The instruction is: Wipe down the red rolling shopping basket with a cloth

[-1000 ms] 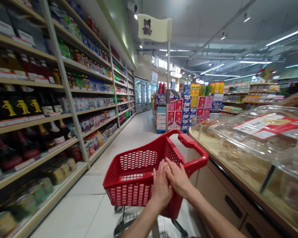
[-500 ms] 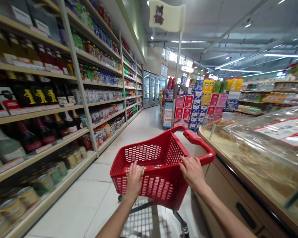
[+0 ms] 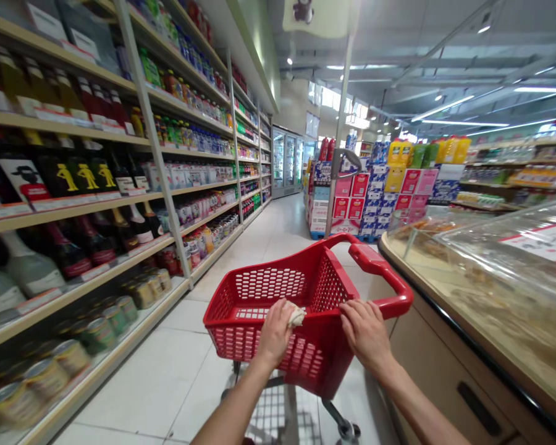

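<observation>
A red plastic shopping cart (image 3: 306, 321) with a perforated basket stands side-on before me, its handle toward the right. My left hand (image 3: 277, 330) presses a crumpled whitish cloth or wipe (image 3: 297, 316) onto the near rim, around the middle of that side. Farther right, my right hand (image 3: 365, 327) grips the same rim close to the handle, with its fingers curled over the top edge. Nothing lies in the visible part of the basket.
Shelves of bottles and cans (image 3: 97, 241) run along the left. On the right stands a counter with a transparent cover (image 3: 505, 247). Stacked boxes (image 3: 352, 198) and a signpost (image 3: 340, 123) stand ahead. Tiled floor (image 3: 167, 358) shows beneath the cart.
My left hand has slid to the right along the near rim, and the cloth shows more clearly. My right hand stays on the rim. The view has tipped slightly.
</observation>
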Action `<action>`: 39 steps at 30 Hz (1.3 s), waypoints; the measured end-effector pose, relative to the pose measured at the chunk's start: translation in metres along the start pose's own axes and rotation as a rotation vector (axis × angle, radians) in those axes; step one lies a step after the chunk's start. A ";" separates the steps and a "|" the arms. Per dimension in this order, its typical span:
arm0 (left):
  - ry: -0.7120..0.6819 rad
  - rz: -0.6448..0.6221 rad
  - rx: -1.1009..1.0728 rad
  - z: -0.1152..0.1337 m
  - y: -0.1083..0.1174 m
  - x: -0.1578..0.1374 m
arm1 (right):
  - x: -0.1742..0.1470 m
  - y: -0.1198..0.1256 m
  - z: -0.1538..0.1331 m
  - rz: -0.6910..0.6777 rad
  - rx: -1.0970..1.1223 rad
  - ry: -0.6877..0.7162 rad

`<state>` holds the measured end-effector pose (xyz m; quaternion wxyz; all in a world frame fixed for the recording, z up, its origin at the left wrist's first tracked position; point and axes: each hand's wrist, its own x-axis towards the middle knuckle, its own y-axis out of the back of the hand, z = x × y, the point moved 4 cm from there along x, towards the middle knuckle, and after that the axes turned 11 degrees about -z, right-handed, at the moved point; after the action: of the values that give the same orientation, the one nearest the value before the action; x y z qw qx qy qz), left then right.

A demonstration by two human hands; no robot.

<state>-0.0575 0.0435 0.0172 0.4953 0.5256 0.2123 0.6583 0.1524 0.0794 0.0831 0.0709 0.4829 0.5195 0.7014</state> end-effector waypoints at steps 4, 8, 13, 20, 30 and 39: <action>0.061 -0.018 -0.063 -0.005 0.011 -0.004 | -0.001 0.001 -0.007 0.004 -0.001 -0.012; 0.022 -0.007 -0.085 0.053 -0.013 0.030 | 0.005 -0.002 -0.015 -0.040 -0.011 -0.052; -0.011 0.056 -0.027 0.053 -0.023 0.033 | 0.003 -0.002 -0.004 -0.029 0.010 0.029; 0.225 0.202 0.122 -0.060 0.040 -0.027 | -0.006 -0.002 -0.004 0.002 -0.003 -0.085; -0.180 0.064 0.185 0.013 -0.005 -0.014 | -0.016 -0.001 0.000 -0.015 0.007 -0.112; -0.058 0.168 0.222 -0.041 0.009 -0.030 | -0.015 -0.003 -0.003 -0.016 0.001 -0.125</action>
<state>-0.0998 0.0234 -0.0046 0.3833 0.6119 0.2248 0.6544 0.1568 0.0703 0.0713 0.1087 0.5216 0.5181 0.6691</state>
